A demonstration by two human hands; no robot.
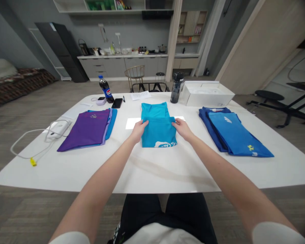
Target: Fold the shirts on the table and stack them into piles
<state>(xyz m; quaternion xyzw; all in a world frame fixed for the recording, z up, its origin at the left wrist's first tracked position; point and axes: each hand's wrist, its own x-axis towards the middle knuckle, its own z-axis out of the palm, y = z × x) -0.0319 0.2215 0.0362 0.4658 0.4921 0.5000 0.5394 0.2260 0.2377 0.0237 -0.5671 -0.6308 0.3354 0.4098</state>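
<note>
A turquoise garment [159,132], probably a shirt, lies on the white table in front of me, its near part doubled over toward the far side. White lettering shows near its front edge. My left hand [139,130] pinches the left corner of the folded edge between thumb and fingers. At the right corner of that same edge, my right hand [182,128] is closed on the cloth in a similar pinch. The far part of the garment [155,109] lies flat beyond the fold.
Folded purple cloth [85,130] tops a stack at left, beside a white power adapter [58,129] with a looped cable. Folded blue garments [240,134] lie at right. Behind stand a cola bottle [106,90], a phone [117,103], a dark drinking bottle [176,88] and a white box [208,96].
</note>
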